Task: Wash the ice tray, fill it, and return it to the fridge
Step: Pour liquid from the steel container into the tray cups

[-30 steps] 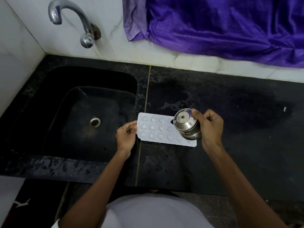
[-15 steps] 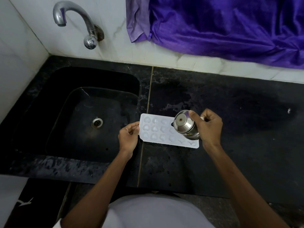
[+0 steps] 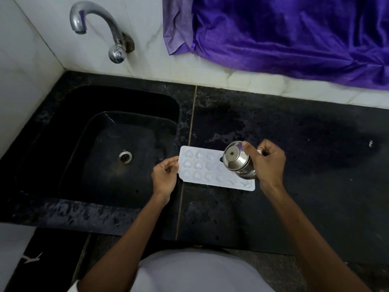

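Observation:
A white ice tray (image 3: 203,168) with heart-shaped cells lies flat on the black countertop (image 3: 294,165), just right of the sink. My left hand (image 3: 165,178) pinches the tray's left edge. My right hand (image 3: 268,163) grips a small steel pot (image 3: 236,160), tipped on its side over the tray's right half, its base facing me. The pot hides the tray's right cells. Whether water runs from the pot I cannot tell.
A black sink (image 3: 117,152) with a steel drain (image 3: 124,157) lies to the left. A chrome tap (image 3: 99,28) sticks out of the white tiled wall above it. A purple cloth (image 3: 284,34) hangs at the back right. Wet patches mark the countertop.
The tipped pot and my right hand stay over the tray's right half, shifting only slightly. My left hand keeps its hold on the tray's left edge.

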A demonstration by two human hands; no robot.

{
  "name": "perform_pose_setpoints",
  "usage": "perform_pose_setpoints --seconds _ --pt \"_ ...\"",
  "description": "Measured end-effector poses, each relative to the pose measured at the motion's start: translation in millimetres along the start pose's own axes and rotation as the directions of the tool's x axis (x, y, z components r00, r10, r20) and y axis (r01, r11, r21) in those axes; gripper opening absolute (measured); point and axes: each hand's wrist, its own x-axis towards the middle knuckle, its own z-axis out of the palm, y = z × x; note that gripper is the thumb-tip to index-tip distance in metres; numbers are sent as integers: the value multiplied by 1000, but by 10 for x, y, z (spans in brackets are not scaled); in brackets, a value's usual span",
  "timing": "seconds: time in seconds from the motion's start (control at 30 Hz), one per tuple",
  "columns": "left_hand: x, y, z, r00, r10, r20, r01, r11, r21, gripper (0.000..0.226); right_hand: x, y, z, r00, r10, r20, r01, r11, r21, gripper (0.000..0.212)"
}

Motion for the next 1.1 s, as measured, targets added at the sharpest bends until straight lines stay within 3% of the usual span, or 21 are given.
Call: perform_pose_setpoints --seconds 0.43,0.77,1.1 --pt "0 0 -4 1000 1 3 -1 1000 -3 21 1 -26 10 1000 -6 2 6 1000 6 45" --pt "-11 15 0 1000 8 -2 -8 1000 -25 19 32 -86 48 987 162 15 -162 966 202 49" --pt "1 11 -6 1000 11 -4 -11 1000 -3 19 -25 -108 254 998 54 40 -57 996 70 46"
